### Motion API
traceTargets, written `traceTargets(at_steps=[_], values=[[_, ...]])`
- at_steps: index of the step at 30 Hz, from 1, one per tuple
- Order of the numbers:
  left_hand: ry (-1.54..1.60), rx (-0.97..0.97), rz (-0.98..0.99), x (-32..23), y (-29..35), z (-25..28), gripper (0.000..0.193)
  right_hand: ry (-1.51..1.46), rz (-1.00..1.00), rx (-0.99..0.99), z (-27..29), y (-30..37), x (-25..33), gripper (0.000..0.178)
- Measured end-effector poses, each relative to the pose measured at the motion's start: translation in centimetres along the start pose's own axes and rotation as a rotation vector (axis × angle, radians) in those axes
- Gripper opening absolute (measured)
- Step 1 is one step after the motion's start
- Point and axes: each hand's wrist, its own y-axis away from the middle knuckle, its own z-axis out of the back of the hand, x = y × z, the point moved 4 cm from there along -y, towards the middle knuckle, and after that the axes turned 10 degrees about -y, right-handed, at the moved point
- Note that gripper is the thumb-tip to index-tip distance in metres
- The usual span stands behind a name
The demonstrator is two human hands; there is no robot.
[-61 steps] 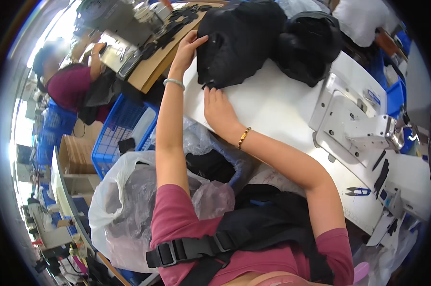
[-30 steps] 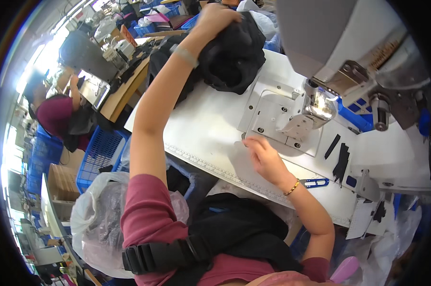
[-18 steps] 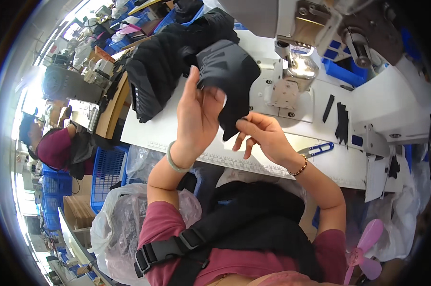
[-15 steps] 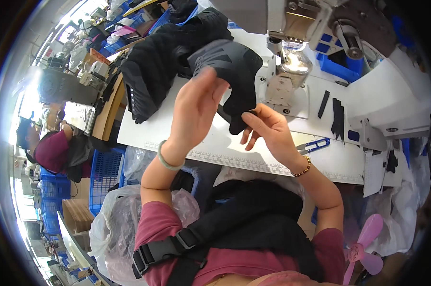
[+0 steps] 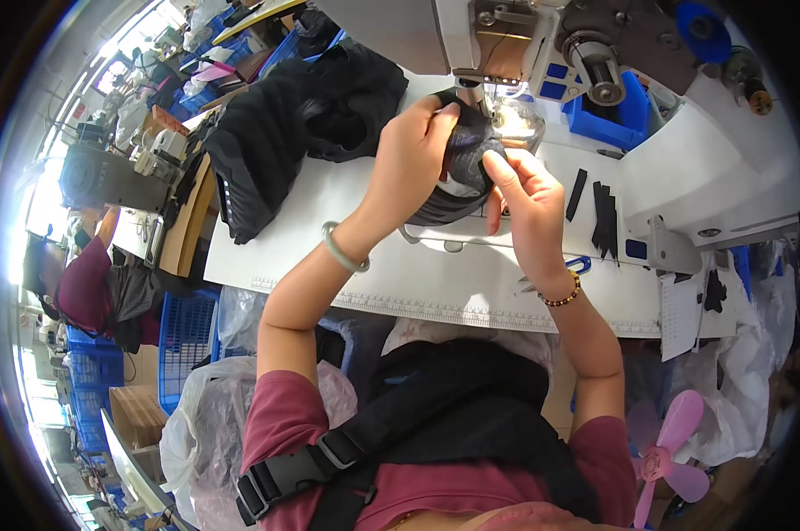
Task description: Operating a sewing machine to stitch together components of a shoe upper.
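A curved black fabric piece (image 5: 469, 168) is in both my hands, up at the needle area of a sewing machine (image 5: 497, 44). My left hand (image 5: 411, 159) grips its left upper edge, the thumb lying along the cloth. On the other side, my right hand (image 5: 528, 195) pinches the piece between thumb and fingers. Part of the needle and presser foot is hidden behind the cloth and fingers. Left of my hands lies a stack of similar black pieces (image 5: 263, 142). Blue-handled thread snips (image 5: 580, 265) lie partly behind my right wrist.
Black strips (image 5: 604, 221) lie on the white table (image 5: 471, 283) to the right. Behind them sits a blue bin (image 5: 608, 124). A pink fan (image 5: 661, 460) stands at the lower right. At left are a blue basket (image 5: 188, 341) and another person (image 5: 86, 283).
Both hands have carried the black piece up to the machine's needle area. My left hand has closed on its edge, and the piece is now bunched and turned.
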Motion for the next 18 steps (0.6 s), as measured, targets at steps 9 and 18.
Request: traceTargets(at_steps=[9, 18], values=[[0.168, 0.089, 0.021, 1.2, -2.6, -1.6, 0.022, 0.100, 0.097, -0.054, 1.1, -0.7, 0.1, 0.013], [0.169, 0.146, 0.076, 1.6, -2.8, -1.5, 0.026, 0.111, 0.086, -0.046, 1.1, -0.7, 0.0, 0.009]])
